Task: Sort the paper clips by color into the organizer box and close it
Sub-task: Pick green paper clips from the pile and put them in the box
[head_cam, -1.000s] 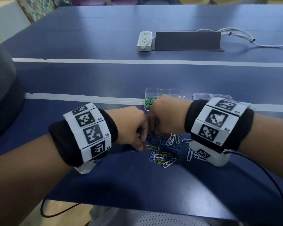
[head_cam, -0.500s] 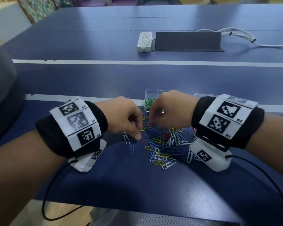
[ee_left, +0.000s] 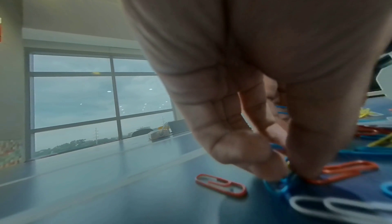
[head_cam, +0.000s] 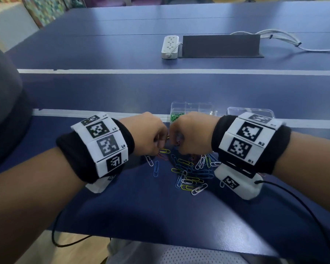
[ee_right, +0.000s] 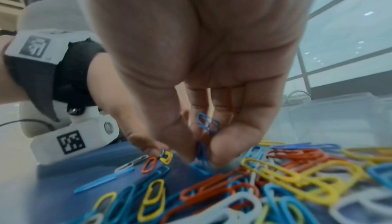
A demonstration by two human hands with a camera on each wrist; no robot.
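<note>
Head view has both fists down close together over a scatter of coloured paper clips on a dark blue table. The left hand has its fingers curled, tips pinching down on the near-left edge of the pile; from the left wrist view the thumb and a fingertip press together on a blue clip against the tabletop, with an orange clip lying just under the thumb and a white-and-orange one apart to its left. The right hand is curled as well. Its wrist view shows a few blue clips tucked up inside the curled fingers, and the fingertips closing on another blue one at the pile.

Just beyond the knuckles sits the clear organizer box, open, with green clips in the compartment nearest the left hand. Its clear lid lies past the right wrist.

Farther off across the table, well away from both hands, are a white power strip, a dark flat panel and a bundle of white cables. White lines cross the tabletop. Big windows show grey sky behind the left hand.
</note>
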